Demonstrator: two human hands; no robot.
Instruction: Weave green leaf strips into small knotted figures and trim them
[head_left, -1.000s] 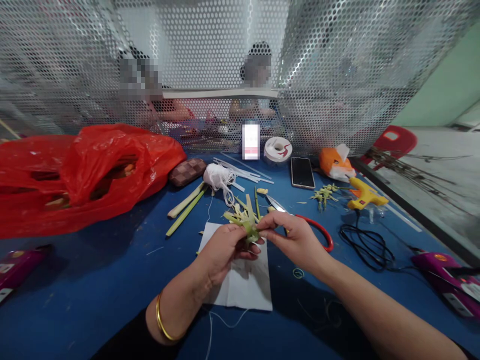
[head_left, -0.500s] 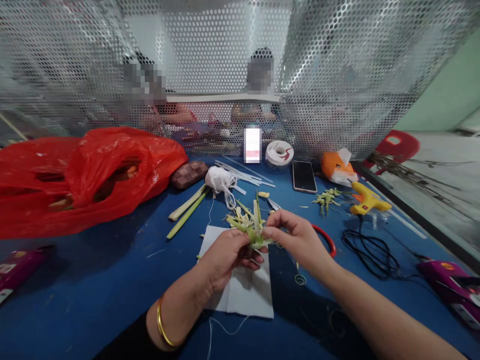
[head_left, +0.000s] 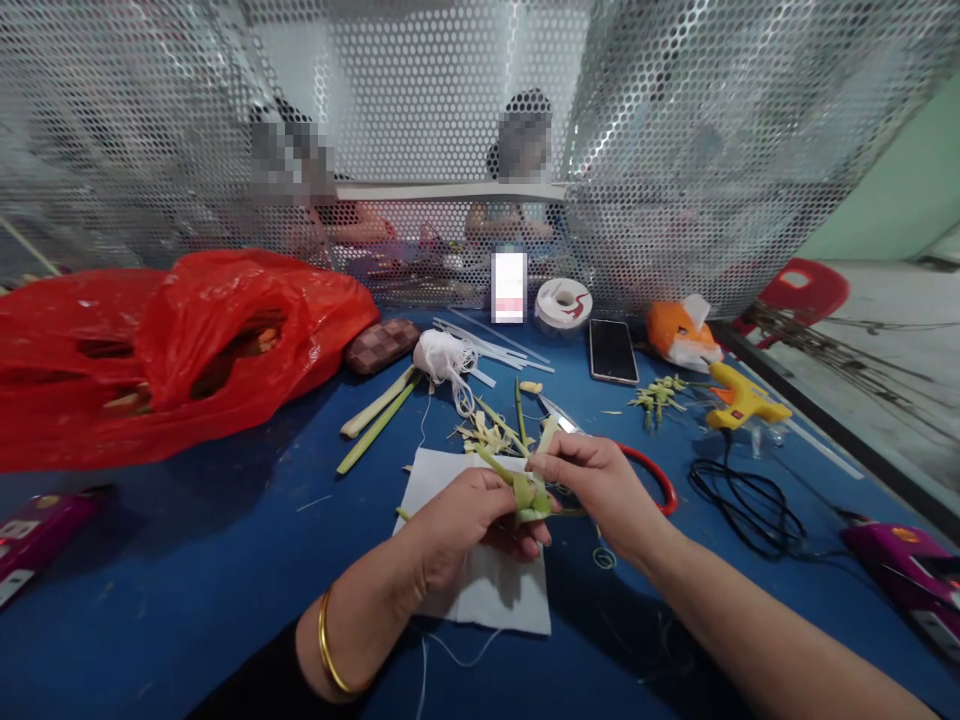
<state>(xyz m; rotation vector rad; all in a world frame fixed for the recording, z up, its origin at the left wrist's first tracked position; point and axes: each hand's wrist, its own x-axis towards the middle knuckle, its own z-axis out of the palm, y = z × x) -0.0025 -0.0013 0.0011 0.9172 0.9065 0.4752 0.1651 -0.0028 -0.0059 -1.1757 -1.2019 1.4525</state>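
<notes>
My left hand [head_left: 484, 510] is closed around a small piece woven from green leaf strips [head_left: 531, 497], held above a white paper sheet [head_left: 495, 595]. Close beside it, my right hand [head_left: 596, 475] pinches a pale strip end [head_left: 548, 434] that sticks up from the piece. Part of the weaving is hidden behind my fingers. Beyond my hands lies a heap of leaf scraps [head_left: 484, 434]. Scissors with red handles [head_left: 660, 485] lie partly under my right hand, their blades [head_left: 559, 412] pointing away from me.
A red plastic bag [head_left: 180, 350] fills the left. White string [head_left: 444, 358], leaf stalks [head_left: 379, 428], a tape roll [head_left: 562, 303] and a phone [head_left: 612, 351] lie farther back. At right are a yellow glue gun [head_left: 746, 397] with a black cord and a small leaf figure [head_left: 658, 400].
Both hands have shifted slightly right with the woven piece. The upright strip now leans right in my right fingers, and my right hand is a little lower.
</notes>
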